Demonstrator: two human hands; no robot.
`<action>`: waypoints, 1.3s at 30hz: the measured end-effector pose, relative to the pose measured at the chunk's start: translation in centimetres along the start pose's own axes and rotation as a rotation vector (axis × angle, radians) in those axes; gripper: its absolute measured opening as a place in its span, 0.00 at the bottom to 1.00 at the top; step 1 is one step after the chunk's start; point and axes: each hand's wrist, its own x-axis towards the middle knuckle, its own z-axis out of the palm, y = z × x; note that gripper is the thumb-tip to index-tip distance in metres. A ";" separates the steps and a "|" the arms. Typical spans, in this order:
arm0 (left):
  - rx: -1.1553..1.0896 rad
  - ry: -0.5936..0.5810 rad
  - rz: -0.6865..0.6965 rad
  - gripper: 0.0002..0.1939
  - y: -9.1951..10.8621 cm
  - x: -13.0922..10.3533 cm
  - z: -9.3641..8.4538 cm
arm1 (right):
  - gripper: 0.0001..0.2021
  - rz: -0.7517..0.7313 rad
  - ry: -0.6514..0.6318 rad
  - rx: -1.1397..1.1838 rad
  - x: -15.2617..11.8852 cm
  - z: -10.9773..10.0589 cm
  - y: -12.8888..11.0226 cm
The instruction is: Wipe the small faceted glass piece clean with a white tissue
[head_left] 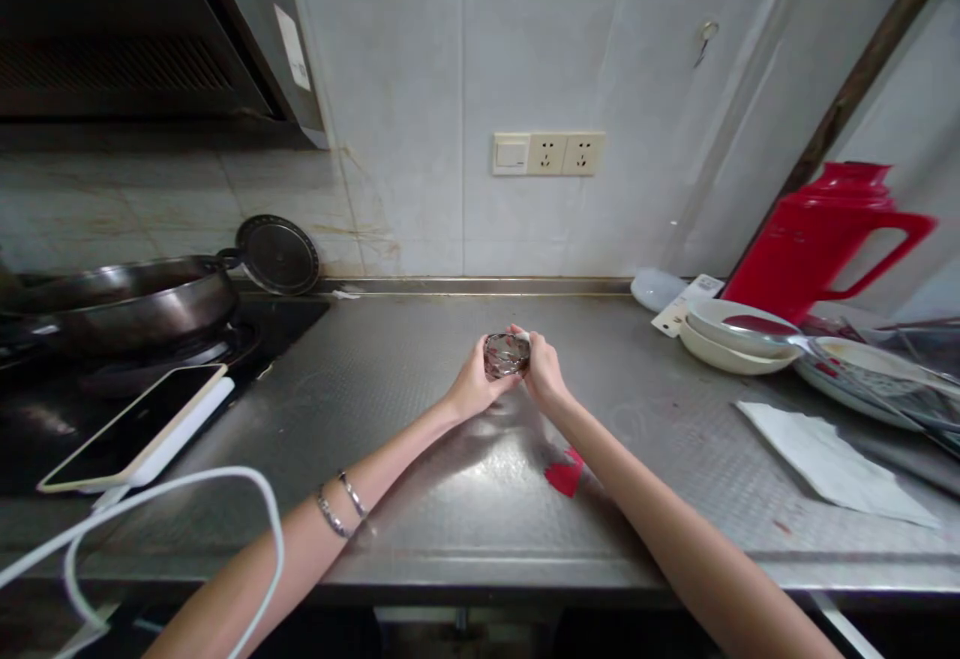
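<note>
A small round glass cup (505,356) with a patterned, see-through look is held between both my hands over the middle of the steel counter (405,389). My left hand (472,384) wraps round its left side and underside. From the right, my right hand (544,369) closes on the rim and side, its fingers partly hidden behind the cup. What is inside the cup, if anything, is too small to make out. On the counter below, near my right forearm, lies a torn red scrap (564,474).
At left, a phone (135,429) with a white cable (247,484) sits by the hob, near a pan (150,304) and an upright black disc (277,254). At right are stacked bowls (739,359), a tray with utensils (862,409), a red thermos (806,239) and a paper napkin (832,464).
</note>
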 end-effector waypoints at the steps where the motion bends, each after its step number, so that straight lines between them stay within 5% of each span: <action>1: 0.033 0.027 -0.009 0.42 -0.1 0.1 -0.1 | 0.19 0.002 -0.006 -0.001 -0.1 0.0 0.0; 10: 0.233 0.333 0.023 0.42 -0.5 0.7 -1.4 | 0.19 -0.082 -0.048 -0.062 -1.7 1.1 0.1; 17: 0.033 0.015 -0.016 0.50 -0.1 0.0 -0.2 | 0.20 0.020 0.041 0.044 -0.5 0.4 -0.1; 30: 0.196 0.358 0.002 0.42 -0.5 0.8 -1.2 | 0.22 -0.171 -0.014 -0.216 -2.4 1.1 -0.5; 39: 0.159 0.113 -0.089 0.54 0.3 0.2 -0.4 | 0.19 -0.040 0.045 0.061 -1.1 0.7 0.4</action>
